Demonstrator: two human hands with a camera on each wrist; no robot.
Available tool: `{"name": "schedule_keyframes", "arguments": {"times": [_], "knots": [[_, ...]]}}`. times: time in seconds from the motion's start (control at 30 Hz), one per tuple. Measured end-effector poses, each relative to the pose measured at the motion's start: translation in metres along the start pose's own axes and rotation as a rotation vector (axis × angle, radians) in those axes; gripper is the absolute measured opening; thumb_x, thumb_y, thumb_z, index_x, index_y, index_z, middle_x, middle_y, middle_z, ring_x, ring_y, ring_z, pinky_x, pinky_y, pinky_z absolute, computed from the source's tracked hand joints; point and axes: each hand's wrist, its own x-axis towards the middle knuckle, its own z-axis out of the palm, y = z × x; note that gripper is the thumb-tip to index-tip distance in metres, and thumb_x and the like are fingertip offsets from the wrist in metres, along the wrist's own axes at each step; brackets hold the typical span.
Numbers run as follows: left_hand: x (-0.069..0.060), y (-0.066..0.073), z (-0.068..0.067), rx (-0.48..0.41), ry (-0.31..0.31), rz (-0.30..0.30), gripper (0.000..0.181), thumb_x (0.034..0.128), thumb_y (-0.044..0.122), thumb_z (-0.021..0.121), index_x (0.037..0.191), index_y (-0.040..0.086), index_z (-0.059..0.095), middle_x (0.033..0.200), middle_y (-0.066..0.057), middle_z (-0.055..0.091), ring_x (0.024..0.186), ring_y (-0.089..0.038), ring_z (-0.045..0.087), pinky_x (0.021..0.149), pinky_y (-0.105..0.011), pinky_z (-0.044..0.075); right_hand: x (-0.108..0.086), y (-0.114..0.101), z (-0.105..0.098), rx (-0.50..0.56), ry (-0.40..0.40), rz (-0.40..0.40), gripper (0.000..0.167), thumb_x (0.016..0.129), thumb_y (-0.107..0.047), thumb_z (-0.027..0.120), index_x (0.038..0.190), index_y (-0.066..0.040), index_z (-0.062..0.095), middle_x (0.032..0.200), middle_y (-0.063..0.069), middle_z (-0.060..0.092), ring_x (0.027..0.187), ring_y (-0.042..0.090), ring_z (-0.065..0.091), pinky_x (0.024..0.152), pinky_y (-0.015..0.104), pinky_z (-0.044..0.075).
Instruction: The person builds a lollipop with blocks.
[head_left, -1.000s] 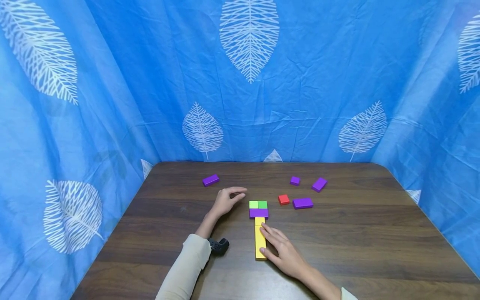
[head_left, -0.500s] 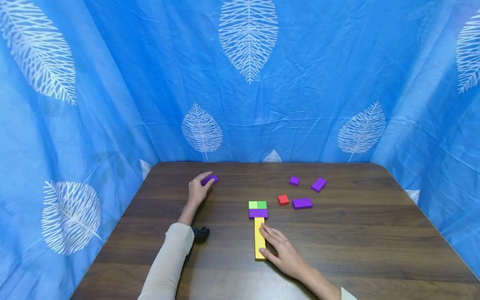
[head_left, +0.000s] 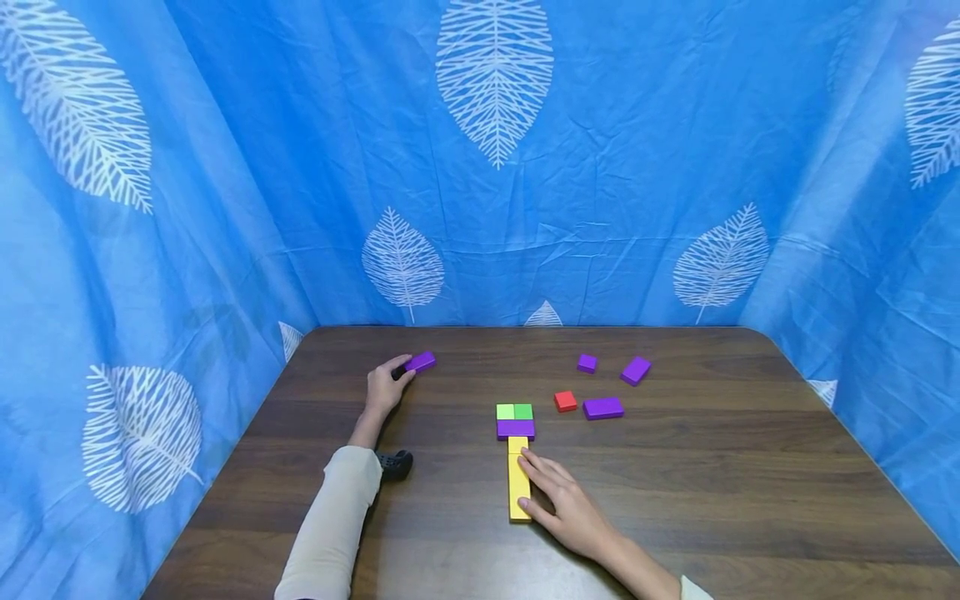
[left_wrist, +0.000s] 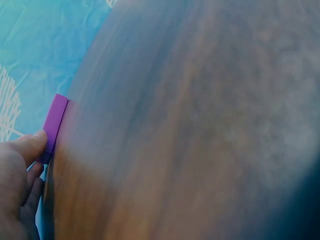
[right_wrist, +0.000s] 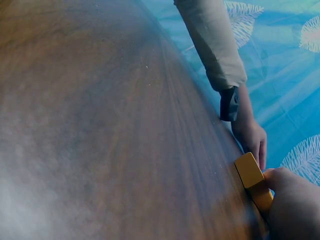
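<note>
I've got the left hand (head_left: 384, 387) pinching the purple block (head_left: 422, 361) near the table's (head_left: 712, 467) far-left corner, well apart from the right hand (head_left: 567, 508), laid uncurled on the long yellow block (head_left: 517, 482).

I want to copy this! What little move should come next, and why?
Perhaps the left grip should draw the far-left purple block toward the block cluster: it touches that block, which lies apart, while the right grip rests on the long yellow block.
</note>
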Motion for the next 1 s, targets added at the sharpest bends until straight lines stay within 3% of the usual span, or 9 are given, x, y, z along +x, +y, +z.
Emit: {"name": "schedule_keyframes", "arguments": {"times": [0.3, 0.57, 1.0], "knots": [[-0.001, -0.004, 0.002, 0.012, 0.046, 0.043, 0.03, 0.0842, 0.009, 0.068, 0.112, -0.001, 0.065, 0.113, -0.018, 0.062, 0.109, -0.035, 0.055, 0.098, -0.048, 0.037, 0.002, 0.0, -0.001, 0.019, -0.013, 0.004, 0.054, 0.091, -0.036, 0.056, 0.135, -0.007, 0.047, 0.143, 0.005, 0.039, 0.126, 0.02, 0.04, 0.098, 0.045, 0.039], [-0.009, 0.003, 0.007, -0.018, 0.067, 0.065, 0.028, 0.0832, 0.01, 0.069, 0.109, 0.0, 0.067, 0.11, -0.016, 0.064, 0.106, -0.033, 0.058, 0.096, -0.047, 0.039, 0.0, 0.0, -0.001, 0.015, -0.01, 0.004, 0.054, 0.09, -0.035, 0.058, 0.136, -0.007, 0.046, 0.142, 0.006, 0.04, 0.125, 0.021, 0.041, 0.097, 0.045, 0.039], [-0.033, 0.054, 0.035, -0.154, 0.16, 0.173, 0.027, 0.0789, 0.011, 0.073, 0.104, 0.0, 0.07, 0.106, -0.012, 0.067, 0.102, -0.028, 0.061, 0.09, -0.04, 0.047, 0.0, 0.0, 0.0, 0.02, -0.01, 0.004, 0.054, 0.091, -0.035, 0.057, 0.136, -0.007, 0.046, 0.142, 0.006, 0.04, 0.125, 0.021, 0.04, 0.097, 0.046, 0.039]]}}
